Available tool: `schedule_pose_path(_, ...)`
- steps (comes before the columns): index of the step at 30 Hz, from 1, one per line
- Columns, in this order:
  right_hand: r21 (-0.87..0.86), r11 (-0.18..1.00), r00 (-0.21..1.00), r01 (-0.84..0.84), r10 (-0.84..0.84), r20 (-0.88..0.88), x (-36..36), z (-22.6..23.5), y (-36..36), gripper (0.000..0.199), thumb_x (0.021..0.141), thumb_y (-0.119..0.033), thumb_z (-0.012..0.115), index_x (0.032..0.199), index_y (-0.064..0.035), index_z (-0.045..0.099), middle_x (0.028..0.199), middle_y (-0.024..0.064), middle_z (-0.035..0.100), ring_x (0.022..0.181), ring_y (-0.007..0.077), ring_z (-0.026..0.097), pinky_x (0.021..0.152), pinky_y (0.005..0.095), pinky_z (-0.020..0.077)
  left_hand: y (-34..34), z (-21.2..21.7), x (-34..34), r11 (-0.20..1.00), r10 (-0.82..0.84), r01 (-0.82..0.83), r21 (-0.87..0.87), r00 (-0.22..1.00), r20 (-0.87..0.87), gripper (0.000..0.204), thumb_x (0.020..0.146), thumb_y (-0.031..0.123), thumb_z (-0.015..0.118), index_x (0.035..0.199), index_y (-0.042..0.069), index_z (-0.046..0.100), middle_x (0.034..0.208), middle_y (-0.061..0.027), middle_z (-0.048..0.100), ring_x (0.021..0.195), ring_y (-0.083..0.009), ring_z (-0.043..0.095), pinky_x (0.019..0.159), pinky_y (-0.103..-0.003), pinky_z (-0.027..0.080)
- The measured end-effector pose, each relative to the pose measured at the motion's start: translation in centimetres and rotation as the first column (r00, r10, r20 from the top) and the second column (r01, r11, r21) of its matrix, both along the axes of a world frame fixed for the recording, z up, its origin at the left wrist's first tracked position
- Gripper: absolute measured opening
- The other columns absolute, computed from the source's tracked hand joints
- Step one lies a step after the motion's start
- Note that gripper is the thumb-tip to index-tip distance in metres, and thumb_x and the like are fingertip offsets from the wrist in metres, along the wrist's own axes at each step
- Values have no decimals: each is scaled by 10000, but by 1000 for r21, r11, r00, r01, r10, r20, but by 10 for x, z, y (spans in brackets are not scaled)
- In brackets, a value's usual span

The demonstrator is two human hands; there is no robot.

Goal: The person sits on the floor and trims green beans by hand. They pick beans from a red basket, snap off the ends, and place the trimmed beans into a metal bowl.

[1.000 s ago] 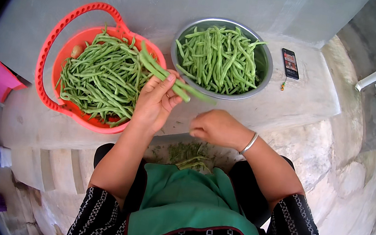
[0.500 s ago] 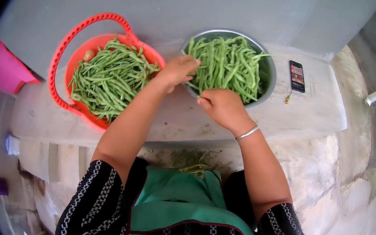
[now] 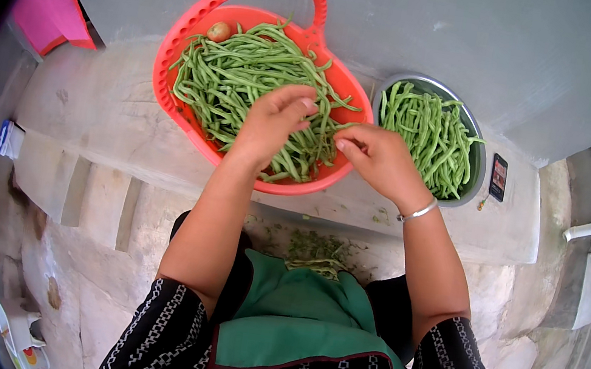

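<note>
Long green beans [image 3: 239, 73] fill a red plastic basket [image 3: 179, 41] with a raised handle, and a round brownish vegetable [image 3: 219, 32] lies among them. My left hand [image 3: 274, 124] hovers over the basket's near right part, thumb and fingers loosely curled and apart, holding nothing that shows. At the basket's right rim, my right hand [image 3: 379, 159] pinches the end of a green bean [image 3: 348, 125] between thumb and forefinger. Just right of it stands a metal bowl [image 3: 478, 166] heaped with green beans [image 3: 428, 139].
A phone [image 3: 498, 177] with a beaded charm lies right of the bowl on the concrete ledge [image 3: 122, 120]. Behind rises a grey wall [image 3: 438, 45]. Green scraps [image 3: 320, 248] litter the ground below the ledge. A pink item [image 3: 51, 7] is at the far left.
Both hands have gone from the metal bowl to the red basket. The right hand now pinches a bean at the basket's rim. The view has turned left, shifting everything rightward.
</note>
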State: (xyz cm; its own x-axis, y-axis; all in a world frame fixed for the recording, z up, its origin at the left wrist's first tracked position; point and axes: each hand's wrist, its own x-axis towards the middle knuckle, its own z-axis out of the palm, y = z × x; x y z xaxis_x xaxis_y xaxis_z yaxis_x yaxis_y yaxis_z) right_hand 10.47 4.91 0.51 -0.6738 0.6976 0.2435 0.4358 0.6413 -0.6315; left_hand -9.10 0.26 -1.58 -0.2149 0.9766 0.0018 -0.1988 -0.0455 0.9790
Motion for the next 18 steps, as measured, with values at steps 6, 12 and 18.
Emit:
schedule_pose_path(6, 260, 965, 999, -38, 39, 3, -130, -17, 53, 181, 799, -189, 642, 923, -58, 658, 893, 136, 645, 814, 310, 621, 722, 399, 495, -9, 18, -74, 896, 411, -442, 40, 861, 299, 297, 940, 89, 492, 1214, -19, 527, 1183, -128, 585, 1077, -234, 590, 897, -356, 499)
schedule_pose_path(12, 437, 899, 991, -41, -20, 133, -230, -48, 73, 414, 728, -247, 717, 1050, -34, 566, 1091, 157, 600, 1050, 320, 571, 869, 424, 461, -20, 15, -105, 876, 370, -479, 49, 735, 568, 326, 931, 82, 474, 1223, -62, 484, 1205, -161, 548, 1092, -244, 570, 919, -366, 493)
schedule_pose_path(18, 240, 970, 933, -24, -65, 355, -283, -59, 106, 488, 743, -248, 680, 1132, -20, 493, 1129, 163, 586, 1122, 323, 543, 949, 468, 407, -19, 14, -96, 910, 305, -412, 37, 728, 613, 274, 925, 72, 476, 1183, -14, 514, 1148, -115, 585, 1040, -205, 591, 882, -358, 500)
